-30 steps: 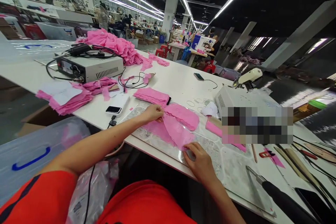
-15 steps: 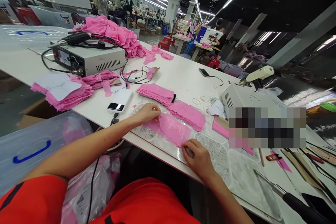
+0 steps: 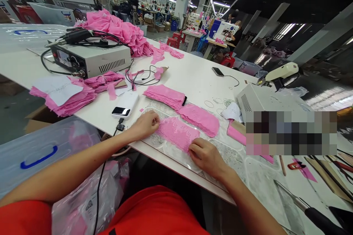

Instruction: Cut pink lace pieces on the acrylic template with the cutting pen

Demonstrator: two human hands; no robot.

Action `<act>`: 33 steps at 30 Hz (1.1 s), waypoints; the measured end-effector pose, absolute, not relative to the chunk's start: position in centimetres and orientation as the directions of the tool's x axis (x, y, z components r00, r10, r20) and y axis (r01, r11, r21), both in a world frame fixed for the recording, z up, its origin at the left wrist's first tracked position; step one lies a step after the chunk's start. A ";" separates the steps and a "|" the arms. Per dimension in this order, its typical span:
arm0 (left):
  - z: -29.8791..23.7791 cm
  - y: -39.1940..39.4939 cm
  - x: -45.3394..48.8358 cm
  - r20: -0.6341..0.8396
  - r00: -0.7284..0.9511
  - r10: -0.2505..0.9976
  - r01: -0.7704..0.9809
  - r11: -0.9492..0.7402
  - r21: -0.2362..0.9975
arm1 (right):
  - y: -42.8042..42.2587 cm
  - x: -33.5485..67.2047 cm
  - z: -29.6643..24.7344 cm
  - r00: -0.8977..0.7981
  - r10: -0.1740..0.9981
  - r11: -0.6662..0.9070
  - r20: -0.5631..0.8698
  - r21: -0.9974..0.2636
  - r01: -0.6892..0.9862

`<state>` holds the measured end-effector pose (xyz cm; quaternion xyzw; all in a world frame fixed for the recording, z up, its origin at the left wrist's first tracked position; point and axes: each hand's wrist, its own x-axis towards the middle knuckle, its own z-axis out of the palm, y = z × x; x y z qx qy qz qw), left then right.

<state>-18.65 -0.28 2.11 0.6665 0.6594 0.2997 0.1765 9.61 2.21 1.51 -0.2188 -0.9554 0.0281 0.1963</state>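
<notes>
A pink fabric piece (image 3: pixel 178 132) with a lacy pattern lies spread on the clear, scuffed mat (image 3: pixel 244 170) before me. At its left end, my left hand (image 3: pixel 147 123) is closed, thumb and fingertips pinched on the edge. My right hand (image 3: pixel 206 156) has curled fingers closed on the lower right corner; the exact grip is partly hidden under the fingers. Just beyond the piece lie two neat stacks of pink fabric: the right stack (image 3: pixel 200 119) is close to it, and the left stack (image 3: pixel 164 96) sits farther back.
A white power bank (image 3: pixel 125 106) with a cable is left of my left hand. Farther left stands a grey control box (image 3: pixel 91 58) near a heap of pink fabric (image 3: pixel 116 31). On the right are another grey box (image 3: pixel 270 99), a black-handled tool (image 3: pixel 317 216) and red-handled snips (image 3: pixel 296 165).
The fabric's left part, lifted and folded over before, now lies flatter on the mat. My left hand has moved left and down with its edge; my right hand stays at the right corner.
</notes>
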 end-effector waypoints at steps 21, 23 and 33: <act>1.4 -3.5 -20.2 0.271 0.111 0.956 0.834 -0.238 0.498 | 1.2 11.5 1.5 -0.813 0.485 0.873 0.321 -0.229 0.430; 1.2 -3.7 -21.1 0.291 0.228 0.929 0.808 -0.347 0.476 | 1.3 11.5 1.2 -0.811 0.500 0.863 0.303 -0.256 0.437; 2.2 -1.2 -22.5 0.274 0.415 0.867 0.761 -0.496 0.418 | 4.4 10.9 5.2 -0.695 0.713 0.591 0.093 -0.612 0.525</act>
